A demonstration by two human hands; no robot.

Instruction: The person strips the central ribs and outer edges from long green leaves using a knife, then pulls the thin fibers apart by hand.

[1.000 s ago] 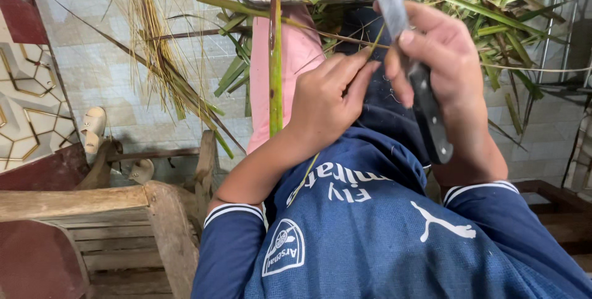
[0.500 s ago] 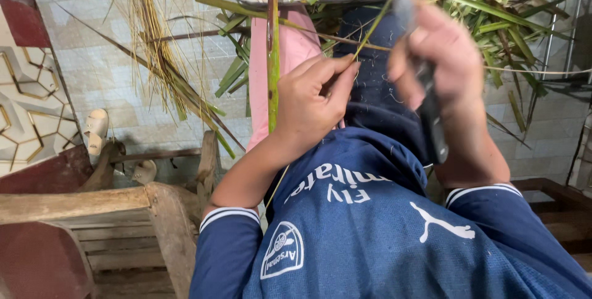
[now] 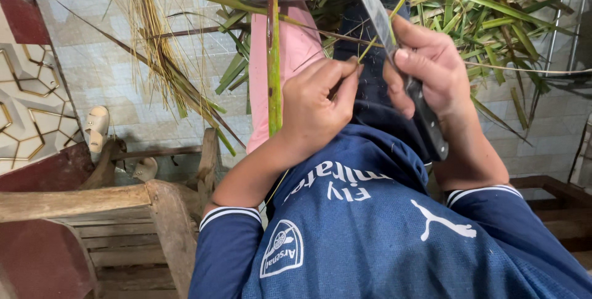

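My left hand (image 3: 319, 105) pinches a thin green leaf strip (image 3: 398, 4) that runs up and to the right from its fingertips. Beside that hand a thicker green stalk (image 3: 274, 58) stands upright. My right hand (image 3: 431, 68) grips a knife (image 3: 376, 9) by its dark handle, the grey blade pointing up and left, its edge against the strip just above my left fingertips. Both hands work over my lap, above dark blue shorts and a pink cloth (image 3: 293, 58).
A heap of cut green leaves (image 3: 499, 9) lies on the tiled floor at the upper right. Dry yellow straw (image 3: 154, 40) spreads at the upper left. A wooden bench (image 3: 105, 212) stands at the lower left, with sandals (image 3: 95, 127) beside it.
My right hand with the knife dipped and came back, so the blade now rests on the strip close to my left fingers. My left hand shifted slightly left and kept its pinch.
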